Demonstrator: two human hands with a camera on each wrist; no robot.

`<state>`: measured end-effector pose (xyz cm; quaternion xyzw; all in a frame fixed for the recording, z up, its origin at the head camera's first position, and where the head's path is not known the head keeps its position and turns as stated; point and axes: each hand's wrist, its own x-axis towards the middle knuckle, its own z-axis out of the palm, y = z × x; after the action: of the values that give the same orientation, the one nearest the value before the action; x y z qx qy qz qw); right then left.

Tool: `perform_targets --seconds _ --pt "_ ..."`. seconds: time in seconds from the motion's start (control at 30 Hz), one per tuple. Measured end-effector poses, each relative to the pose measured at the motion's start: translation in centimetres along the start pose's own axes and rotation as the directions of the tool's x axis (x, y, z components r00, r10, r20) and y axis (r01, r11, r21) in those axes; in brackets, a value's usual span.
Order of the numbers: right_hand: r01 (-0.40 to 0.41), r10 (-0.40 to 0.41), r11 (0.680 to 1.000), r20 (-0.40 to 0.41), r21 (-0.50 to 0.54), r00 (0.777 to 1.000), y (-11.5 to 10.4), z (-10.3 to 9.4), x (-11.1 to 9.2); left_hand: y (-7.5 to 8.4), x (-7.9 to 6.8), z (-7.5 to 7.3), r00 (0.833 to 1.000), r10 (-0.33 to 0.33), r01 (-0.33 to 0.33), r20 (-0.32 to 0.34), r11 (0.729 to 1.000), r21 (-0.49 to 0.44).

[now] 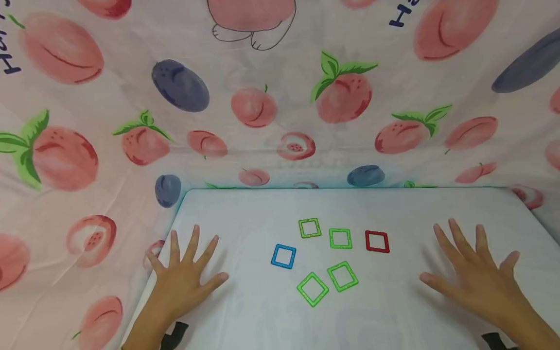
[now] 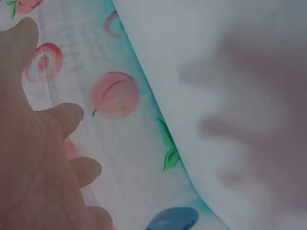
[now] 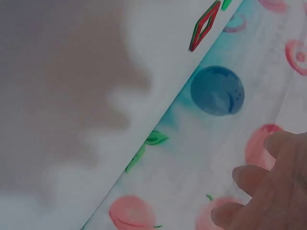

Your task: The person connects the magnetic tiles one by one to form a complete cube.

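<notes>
Fruit-printed cloth (image 1: 284, 58) fills the upper frame beyond the tabletop (image 1: 245, 209); six hollow squares (image 1: 331, 238) lie lower centre between your left grip (image 1: 181, 279) and right grip (image 1: 481, 279), both splayed.

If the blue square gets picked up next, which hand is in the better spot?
Probably the left hand: it's nearer the blue square, with no other square between them. The right hand is farther off, beyond the red square. Both hands are empty.

The right wrist view's top edge crops a green piece (image 3: 226, 4).
</notes>
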<state>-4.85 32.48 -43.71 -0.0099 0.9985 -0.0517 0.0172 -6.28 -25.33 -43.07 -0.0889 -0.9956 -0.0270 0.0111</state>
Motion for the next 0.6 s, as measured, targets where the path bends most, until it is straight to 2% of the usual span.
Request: perform_targets --seconds 0.2,0.4,0.6 --pt "0.051 -0.053 0.998 0.044 0.034 0.998 -1.7 0.2 0.0 1.4 -0.2 0.5 0.999 0.043 -0.042 -0.009 0.999 0.013" --pt "0.085 -0.094 0.992 0.099 0.095 0.991 -4.5 0.4 0.4 4.5 0.1 1.1 0.994 0.111 -0.111 -0.024 0.994 0.006" --pt "0.158 -0.166 0.97 0.027 0.187 0.986 -6.7 0.7 0.6 8.2 0.5 1.0 0.983 0.183 -0.183 0.008 0.983 -0.032"
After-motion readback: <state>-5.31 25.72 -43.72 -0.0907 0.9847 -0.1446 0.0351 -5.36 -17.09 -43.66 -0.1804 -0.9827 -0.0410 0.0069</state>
